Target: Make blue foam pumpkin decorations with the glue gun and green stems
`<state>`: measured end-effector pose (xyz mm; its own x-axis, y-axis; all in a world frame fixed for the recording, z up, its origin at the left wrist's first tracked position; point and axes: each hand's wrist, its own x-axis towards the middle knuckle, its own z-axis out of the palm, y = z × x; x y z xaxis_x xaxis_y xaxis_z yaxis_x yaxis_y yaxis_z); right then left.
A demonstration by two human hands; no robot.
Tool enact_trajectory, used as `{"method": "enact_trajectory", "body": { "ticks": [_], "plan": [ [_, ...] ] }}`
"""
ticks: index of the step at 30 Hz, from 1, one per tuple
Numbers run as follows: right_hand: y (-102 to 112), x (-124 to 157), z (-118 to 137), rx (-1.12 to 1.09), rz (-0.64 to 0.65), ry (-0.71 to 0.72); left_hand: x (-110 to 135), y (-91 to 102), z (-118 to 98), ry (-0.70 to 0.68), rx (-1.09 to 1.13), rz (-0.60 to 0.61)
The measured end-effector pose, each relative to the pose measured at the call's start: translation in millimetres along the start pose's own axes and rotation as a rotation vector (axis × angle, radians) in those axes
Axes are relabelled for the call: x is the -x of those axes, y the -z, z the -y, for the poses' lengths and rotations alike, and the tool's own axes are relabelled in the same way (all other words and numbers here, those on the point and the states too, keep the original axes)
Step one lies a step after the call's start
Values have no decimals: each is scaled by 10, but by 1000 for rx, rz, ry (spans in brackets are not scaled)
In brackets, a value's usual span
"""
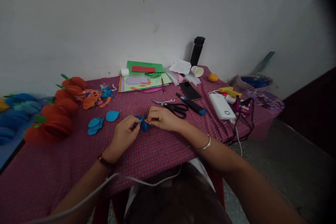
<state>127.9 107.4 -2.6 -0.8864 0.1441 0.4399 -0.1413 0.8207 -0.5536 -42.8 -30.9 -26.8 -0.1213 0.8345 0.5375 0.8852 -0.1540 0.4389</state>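
- counter (86, 164), set against a wall, covered in a red checked cloth.
- pumpkins (59, 119): orange, green-topped, in a row along the counter's left side.
- sheets (132, 65): several colours, stacked near the wall; the upper ones green, with a red strip on top.
- scraps (90, 98): mostly orange, some blue, heaped right of the pumpkins.
- bottle (196, 52): black, upright, at the wall.
- hands, two: left (126, 133), fingertips closed on the left edge of a blue piece; right (162, 118), thumb and fingers pinching a small orange bit (147, 121) at the same piece's right side.
- scissors (179, 109): black-handled, lying just beyond the right hand, tips to the left.
- power bank (220, 106): white, at the right, cable attached.
- phone (189, 91): black, flat, beyond the scissors.
- cup (197, 71): white, on its side, near the bottle.
- blue piece (144, 125): many-petalled, between the two hands, near the counter's front edge.
- cut-outs (94, 126): blue, in a loose pile left of the hands; one drop (112, 116) lies apart, nearer.
- fruit (213, 77): yellow-orange, right of the cup.
- pencil (163, 84): red, thin, by the sheets.
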Motion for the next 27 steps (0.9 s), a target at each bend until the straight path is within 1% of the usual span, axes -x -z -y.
{"method": "enact_trajectory", "body": {
  "ticks": [2,4,6,9,11,14,17,20,25,26,27],
  "plan": [
    [-8,-2,-5,-27,-18,3,0,-4,11,6,8,7],
    [-27,-8,-16,-124,-65,-22,0,5,8,-1,14,12],
    [-61,-20,-31,-310,-119,-115,-1,19,-9,-25,16,19],
    [-124,-45,-55,-606,-172,-306,-7,37,-39,-75,14,26],
    [-159,-61,-71,-701,-208,-387,-10,39,-48,-101,5,25],
    [-183,-77,-94,-761,-250,-451,-8,33,-43,-106,-12,27],
    [-184,-80,-111,-814,-256,-481,2,23,-26,-92,-12,33],
    [-181,-76,-111,-824,-233,-469,12,12,-6,-76,-14,37],
    [-185,-77,-93,-767,-225,-425,-4,4,-18,-29,-16,59],
    [-185,-79,-89,-764,-224,-423,-13,13,-35,-33,-16,43],
    [-184,-81,-85,-762,-223,-425,-21,27,-57,-38,-21,2]
  ]
}}
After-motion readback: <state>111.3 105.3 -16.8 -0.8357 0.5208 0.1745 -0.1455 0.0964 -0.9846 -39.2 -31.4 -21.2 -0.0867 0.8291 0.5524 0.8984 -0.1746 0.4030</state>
